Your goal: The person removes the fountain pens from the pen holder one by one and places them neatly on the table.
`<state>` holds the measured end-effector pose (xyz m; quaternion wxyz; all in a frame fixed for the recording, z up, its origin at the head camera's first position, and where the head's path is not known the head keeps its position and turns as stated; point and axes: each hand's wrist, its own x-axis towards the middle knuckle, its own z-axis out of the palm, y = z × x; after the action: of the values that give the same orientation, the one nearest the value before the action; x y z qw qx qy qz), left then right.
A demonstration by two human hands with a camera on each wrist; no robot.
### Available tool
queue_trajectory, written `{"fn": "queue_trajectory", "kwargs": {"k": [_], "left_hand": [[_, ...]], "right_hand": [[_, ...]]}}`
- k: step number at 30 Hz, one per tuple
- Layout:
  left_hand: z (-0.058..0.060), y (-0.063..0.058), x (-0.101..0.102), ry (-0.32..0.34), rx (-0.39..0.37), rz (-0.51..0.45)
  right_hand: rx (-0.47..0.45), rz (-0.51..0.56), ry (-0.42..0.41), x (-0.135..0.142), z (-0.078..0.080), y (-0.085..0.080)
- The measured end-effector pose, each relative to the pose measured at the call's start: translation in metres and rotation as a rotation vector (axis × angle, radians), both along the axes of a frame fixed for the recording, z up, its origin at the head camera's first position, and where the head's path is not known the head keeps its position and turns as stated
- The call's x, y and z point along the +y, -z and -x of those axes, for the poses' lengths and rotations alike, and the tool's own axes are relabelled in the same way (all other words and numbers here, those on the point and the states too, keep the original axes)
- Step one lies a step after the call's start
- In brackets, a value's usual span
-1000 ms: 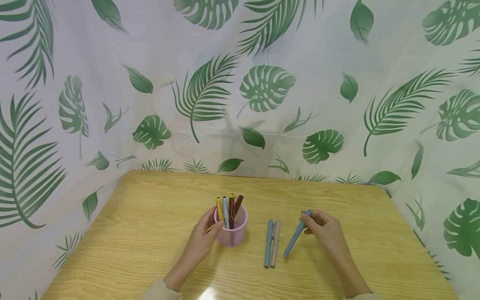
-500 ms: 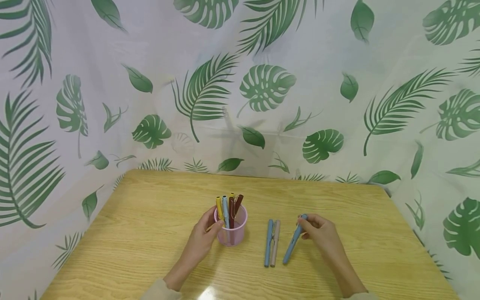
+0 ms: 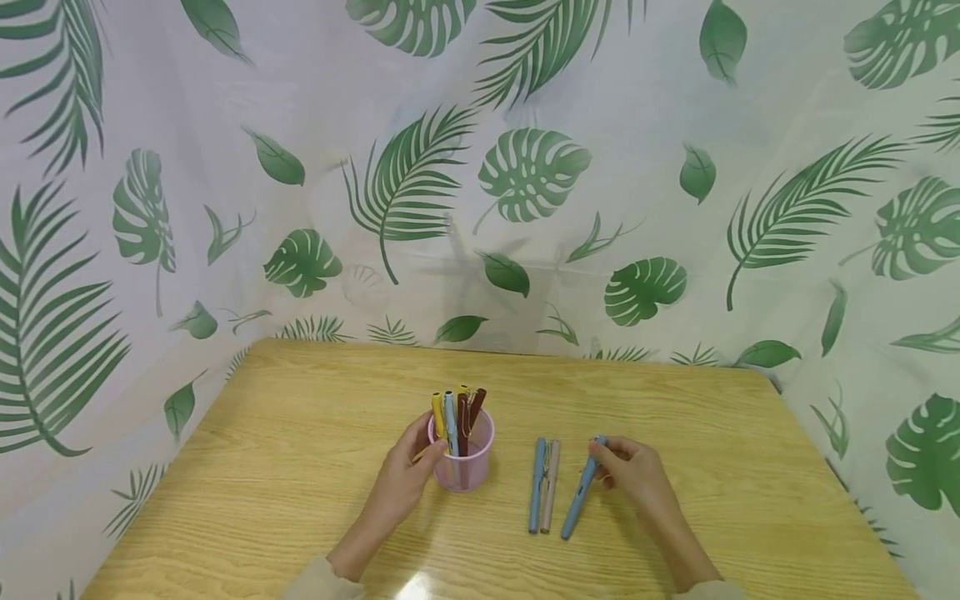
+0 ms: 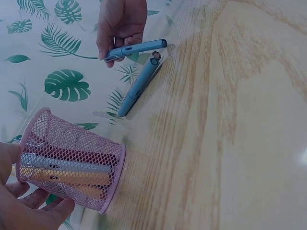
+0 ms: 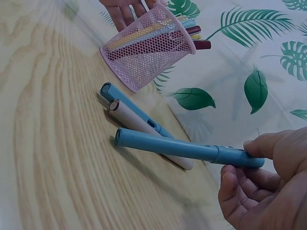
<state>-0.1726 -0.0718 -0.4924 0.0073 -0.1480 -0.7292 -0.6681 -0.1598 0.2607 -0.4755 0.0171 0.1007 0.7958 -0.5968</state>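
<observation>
My left hand (image 3: 402, 475) grips the side of a pink mesh pen holder (image 4: 72, 158), thumb near its rim. Several pens stand inside it: yellow, dark red and a light blue pen (image 3: 451, 417). To the right, my right hand (image 3: 633, 475) pinches a blue pen (image 5: 168, 146) by its capped end, and the other end slants down toward me, close to the table. Just left of that pen, another blue pen (image 3: 537, 487) and a pale pinkish-grey pen (image 3: 551, 492) lie side by side on the table, clips facing each other.
The wooden table (image 3: 300, 467) extends on both sides of the hands. Behind it hangs a white cloth (image 3: 645, 217) printed with green leaves, meeting the table's back edge.
My right hand has moved left and toward me, bringing the pinched blue pen lower and nearer the two lying pens. The left hand and pen holder stay in place.
</observation>
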Motion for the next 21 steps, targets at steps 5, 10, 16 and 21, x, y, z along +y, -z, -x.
{"fn": "queue_trajectory", "kwargs": {"k": [5, 10, 16, 21], "left_hand": [[0.001, 0.000, 0.000, -0.001, 0.005, 0.007], [0.000, -0.001, 0.000, 0.000, 0.021, 0.023], [0.000, -0.002, 0.000, -0.006, -0.009, 0.027], [0.000, -0.001, 0.000, -0.004, -0.008, 0.019]], "right_hand": [[0.000, 0.012, -0.027, -0.001, 0.004, 0.007], [-0.003, 0.009, -0.029, -0.004, 0.008, 0.011], [0.000, -0.004, -0.013, -0.009, 0.012, 0.014], [0.001, -0.035, -0.007, -0.012, 0.014, 0.017]]}}
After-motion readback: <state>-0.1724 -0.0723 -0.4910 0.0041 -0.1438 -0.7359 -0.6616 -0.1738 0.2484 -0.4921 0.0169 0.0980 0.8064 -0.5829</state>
